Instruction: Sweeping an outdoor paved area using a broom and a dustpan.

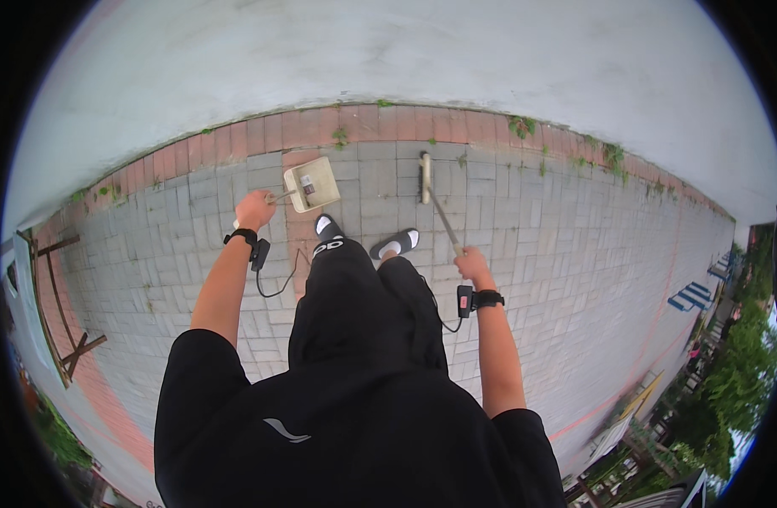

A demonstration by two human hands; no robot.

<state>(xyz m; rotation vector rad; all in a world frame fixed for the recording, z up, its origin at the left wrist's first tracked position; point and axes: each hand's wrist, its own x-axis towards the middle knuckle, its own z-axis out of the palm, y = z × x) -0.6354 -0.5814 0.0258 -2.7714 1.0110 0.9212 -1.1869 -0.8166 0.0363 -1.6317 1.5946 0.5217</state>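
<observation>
My left hand (255,209) is closed around the handle of a cream plastic dustpan (325,184), whose pan is over the paving ahead of my feet. A small dark and pale scrap (307,185) lies inside the pan. In my right hand (471,263) is the stick of a broom (426,178); its pale head with dark bristles is at the paving, to the right of the dustpan and apart from it. Both wrists wear black straps with small cabled devices.
A white wall (388,51) rises beyond a strip of red bricks (404,122) with green weeds (521,126). Grey paving (541,254) surrounds my slippered feet. A wooden-legged bench or table (51,279) stands far left; blue metal seats (690,296) stand far right.
</observation>
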